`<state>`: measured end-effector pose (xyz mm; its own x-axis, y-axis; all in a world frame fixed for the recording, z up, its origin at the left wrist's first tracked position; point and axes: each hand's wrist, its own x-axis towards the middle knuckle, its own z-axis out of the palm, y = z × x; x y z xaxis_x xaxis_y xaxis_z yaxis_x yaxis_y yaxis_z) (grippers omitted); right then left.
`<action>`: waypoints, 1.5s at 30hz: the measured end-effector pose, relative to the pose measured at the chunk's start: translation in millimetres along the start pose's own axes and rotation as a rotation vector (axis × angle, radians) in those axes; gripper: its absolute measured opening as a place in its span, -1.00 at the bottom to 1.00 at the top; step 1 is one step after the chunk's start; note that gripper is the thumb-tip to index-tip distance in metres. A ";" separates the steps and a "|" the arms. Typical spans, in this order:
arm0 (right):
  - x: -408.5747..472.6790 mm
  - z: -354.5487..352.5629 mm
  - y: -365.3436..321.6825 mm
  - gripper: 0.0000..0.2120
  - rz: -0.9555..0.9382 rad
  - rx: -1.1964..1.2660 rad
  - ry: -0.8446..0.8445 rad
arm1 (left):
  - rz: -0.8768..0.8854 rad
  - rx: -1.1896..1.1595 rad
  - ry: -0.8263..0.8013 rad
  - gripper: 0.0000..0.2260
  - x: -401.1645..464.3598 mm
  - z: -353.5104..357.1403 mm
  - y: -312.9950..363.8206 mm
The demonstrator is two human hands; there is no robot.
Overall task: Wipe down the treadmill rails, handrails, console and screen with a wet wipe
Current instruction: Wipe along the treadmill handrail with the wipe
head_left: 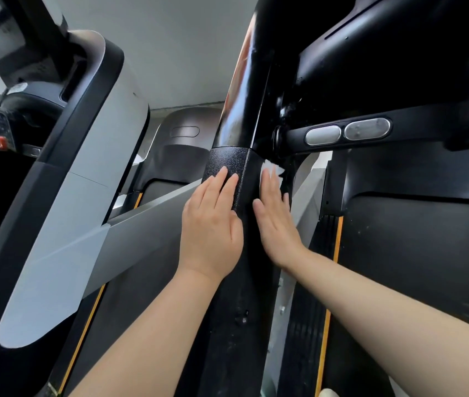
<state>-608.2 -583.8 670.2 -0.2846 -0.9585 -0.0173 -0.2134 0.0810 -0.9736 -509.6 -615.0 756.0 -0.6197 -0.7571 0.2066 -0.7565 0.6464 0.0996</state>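
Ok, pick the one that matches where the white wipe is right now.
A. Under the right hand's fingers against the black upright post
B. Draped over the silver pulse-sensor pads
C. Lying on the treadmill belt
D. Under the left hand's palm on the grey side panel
A: the white wipe pokes out past the fingertips of the right hand, which lies flat on the black upright post; the left hand rests on the post bare.

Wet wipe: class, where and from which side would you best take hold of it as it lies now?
Grip the crumpled white edge of the wet wipe that pokes out beyond the right hand. Probably come from above and the right: the rest is pressed flat under straight fingers against the black post, and the left hand blocks the left.
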 end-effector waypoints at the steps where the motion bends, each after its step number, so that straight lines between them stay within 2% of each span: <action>1: -8.8 2.5 0.3 -0.41 -0.010 -0.006 -0.013 | -0.003 -0.002 -0.001 -0.49 0.2 0.1 -0.2; 5: -90.9 26.4 -0.1 -0.40 -0.138 -0.048 -0.152 | -0.004 -0.012 -0.006 -0.49 0.4 0.0 -0.5; 7: -114.6 32.7 1.1 -0.38 -0.144 -0.091 -0.230 | -0.009 -0.032 -0.012 -0.49 0.0 -0.6 -1.8; 11: -66.8 13.7 -13.1 -0.44 -0.125 -0.148 -0.149 | 0.001 -0.240 0.017 -0.52 -1.6 -5.0 -3.9; 13: -21.2 -3.9 -24.0 -0.45 -0.051 -0.141 -0.102 | -0.013 -0.330 0.103 -0.57 -5.1 -13.1 -5.8; 16: 18.2 -18.6 -38.7 -0.48 -0.042 -0.157 -0.037 | -0.191 -0.355 0.238 -0.61 -19.1 -31.0 -13.2; 18: 6.6 -11.3 -37.2 -0.46 -0.070 -0.177 -0.042 | -0.298 -0.327 0.252 -0.61 -37.0 -39.2 -19.9; 24: -123.5 27.6 -24.8 -0.36 -0.285 -0.307 -0.330 | -0.288 -0.176 0.156 -0.61 -98.6 -32.9 -25.4; 27: -97.7 25.7 -23.9 -0.38 -0.261 -0.360 -0.240 | -0.221 -0.090 0.097 -0.63 -110.8 -26.1 -22.6; 32: -20.1 10.0 -46.1 -0.41 -0.106 -0.297 -0.040 | -0.179 -0.049 0.093 -0.63 -109.5 -21.5 -21.5; 35: -56.6 26.3 -39.4 -0.42 -0.168 -0.250 -0.066 | -0.171 -0.033 0.102 -0.63 -109.7 -21.3 -21.5; 40: -151.6 51.9 -19.3 -0.35 -0.235 -0.255 -0.284 | -0.166 -0.009 0.100 -0.60 -109.0 -20.8 -21.1; 43: -118.9 44.3 -21.9 -0.42 -0.179 -0.244 -0.185 | -0.156 -0.005 0.107 -0.60 -109.4 -21.2 -21.7; 45: -74.6 31.9 -32.7 -0.48 -0.043 -0.147 -0.089 | -0.158 0.004 0.107 -0.60 -109.0 -20.9 -21.8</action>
<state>-550.2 -523.7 696.1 -0.1901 -0.9818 -0.0029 -0.3599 0.0724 -0.9302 -421.2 -544.6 751.6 -0.4679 -0.8346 0.2908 -0.8435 0.5199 0.1351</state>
